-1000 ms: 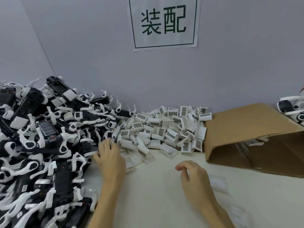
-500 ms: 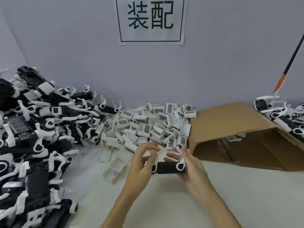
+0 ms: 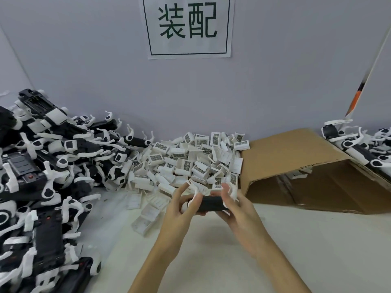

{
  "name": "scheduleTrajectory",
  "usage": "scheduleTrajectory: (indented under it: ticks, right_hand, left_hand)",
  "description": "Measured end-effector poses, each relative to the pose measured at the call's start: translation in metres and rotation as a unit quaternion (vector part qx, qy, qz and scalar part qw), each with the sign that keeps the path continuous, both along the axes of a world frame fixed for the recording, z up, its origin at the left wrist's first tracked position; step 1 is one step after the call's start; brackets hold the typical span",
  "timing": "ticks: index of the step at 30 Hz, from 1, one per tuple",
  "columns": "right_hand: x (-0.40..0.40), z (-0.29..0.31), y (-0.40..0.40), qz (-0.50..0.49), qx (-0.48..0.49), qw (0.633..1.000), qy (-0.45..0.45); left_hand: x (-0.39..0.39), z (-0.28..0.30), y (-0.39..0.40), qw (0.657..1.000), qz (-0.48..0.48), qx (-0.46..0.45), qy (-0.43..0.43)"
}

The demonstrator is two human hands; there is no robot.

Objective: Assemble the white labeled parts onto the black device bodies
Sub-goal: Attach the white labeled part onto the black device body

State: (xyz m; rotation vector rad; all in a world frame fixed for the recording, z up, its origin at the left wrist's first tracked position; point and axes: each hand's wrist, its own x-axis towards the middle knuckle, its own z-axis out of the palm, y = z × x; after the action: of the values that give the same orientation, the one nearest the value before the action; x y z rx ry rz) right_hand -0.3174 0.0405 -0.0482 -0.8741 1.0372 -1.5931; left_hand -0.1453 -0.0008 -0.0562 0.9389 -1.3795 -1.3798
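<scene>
Between both hands — black device body (image 3: 212,203), left hand (image 3: 177,210) gripping, right hand (image 3: 237,210) gripping

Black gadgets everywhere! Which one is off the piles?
The black gadget gripped between the left hand and right hand; all others lie heaped.

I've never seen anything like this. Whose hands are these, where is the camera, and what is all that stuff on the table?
No machine here: a person works with bare hands, filmed by a camera worn on the head, looking down. The left hand and right hand together hold one black device body above the pale table. On the left lies a heap of black and white devices. In the middle sits a pile of white labeled parts with barcodes. A tipped cardboard box lies to the right, more devices behind it. A sign hangs on the wall.
</scene>
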Motion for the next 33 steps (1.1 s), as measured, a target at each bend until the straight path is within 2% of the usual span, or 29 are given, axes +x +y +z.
scheduleTrajectory:
  ticks: [4,6,9,11,14,19,22,24,25,27,28,29,30,33]
  right_hand:
    - [0.001,-0.001,0.003,0.003,-0.013,0.998,0.054]
    - [0.005,0.0,0.004,-0.025,-0.016,0.993,0.117]
    - [0.004,-0.002,0.008,-0.081,-0.013,0.971,0.224]
    - [-0.001,-0.002,0.009,-0.102,-0.005,0.963,0.248]
    - [-0.005,-0.003,0.007,-0.098,0.004,0.964,0.248]
    - [-0.004,0.002,0.007,-0.076,0.01,0.975,0.207]
    - [-0.004,0.005,0.009,-0.078,0.025,0.984,0.155]
    - [-0.006,0.004,0.008,-0.077,0.072,0.989,0.099]
    - [-0.008,0.005,0.008,-0.065,0.101,0.99,0.069]
    - [-0.014,0.007,0.008,-0.024,0.157,0.986,0.056]
    - [-0.016,0.008,0.009,-0.003,0.182,0.981,0.07]
    - [-0.018,0.008,0.01,0.014,0.201,0.975,0.092]
    - [-0.02,0.007,0.011,0.028,0.217,0.969,0.115]
    - [-0.024,0.002,0.012,0.035,0.222,0.963,0.15]
  left_hand:
    - [0.005,0.004,-0.001,1.0,0.009,0.0,-0.006]
    - [0.004,0.005,0.0,1.0,0.007,0.005,0.018]
    - [0.003,0.003,0.0,0.997,-0.049,0.02,0.048]
    - [0.003,0.0,-0.001,0.993,-0.097,0.024,0.065]
    - [0.002,-0.001,0.0,0.993,-0.102,0.006,0.062]
    - [-0.004,0.0,0.001,0.999,-0.014,-0.036,0.0]
    - [-0.001,-0.001,0.003,0.994,-0.014,-0.09,-0.065]
    - [0.005,-0.002,0.003,0.97,-0.016,-0.195,-0.144]
    - [0.009,-0.004,0.001,0.943,-0.014,-0.266,-0.199]
    - [0.014,-0.007,-0.006,0.85,0.008,-0.424,-0.312]
    - [0.014,-0.006,-0.008,0.808,0.019,-0.481,-0.34]
    - [0.014,-0.005,-0.009,0.792,0.022,-0.507,-0.34]
    - [0.013,-0.003,-0.009,0.8,0.019,-0.504,-0.324]
    - [0.016,-0.003,-0.007,0.867,0.008,-0.406,-0.288]
